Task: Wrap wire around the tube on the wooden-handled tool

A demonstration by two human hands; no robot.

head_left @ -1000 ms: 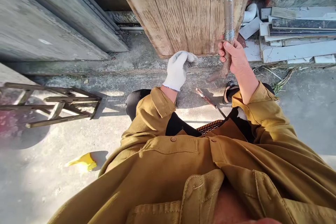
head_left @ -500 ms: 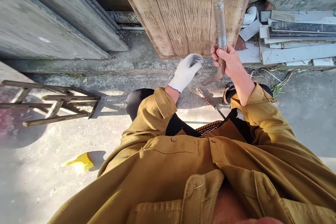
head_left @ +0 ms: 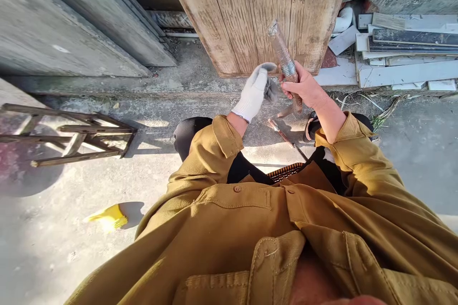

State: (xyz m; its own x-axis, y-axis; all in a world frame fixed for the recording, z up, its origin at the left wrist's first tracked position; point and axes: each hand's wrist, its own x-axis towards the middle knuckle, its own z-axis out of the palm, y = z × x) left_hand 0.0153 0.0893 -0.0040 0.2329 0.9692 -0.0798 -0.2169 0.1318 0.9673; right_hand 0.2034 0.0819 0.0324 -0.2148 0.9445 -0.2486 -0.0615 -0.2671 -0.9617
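Note:
In my bare right hand (head_left: pixel 304 86) I grip a forked wooden stick (head_left: pixel 294 102) by its lower part, fingers wrapped round it. Its upper end leans to the left and has a pale, worn tip. A coil of thin metal wire (head_left: pixel 287 67) is wound around the stick just above my fingers. My left hand (head_left: pixel 255 90), in a white and grey glove, is just left of the stick with its fingers curled. Fine wire strands show at its fingers, partly hidden by the glove. Below the hands, a thin rod with a wrapped end (head_left: pixel 282 133) slants near my legs.
A plank wooden board (head_left: pixel 246 19) leans in front of me. White and dark strips (head_left: pixel 404 74) are stacked at the right by a white pipe (head_left: pixel 344 20). A wooden stool (head_left: pixel 96 129) lies at the left, with a yellow object (head_left: pixel 112 217) on the concrete nearer me.
The stick has tilted to the left and come lower, with its top swung toward my left hand. My gloved fingers have shifted slightly, the index finger now reaching toward the stick.

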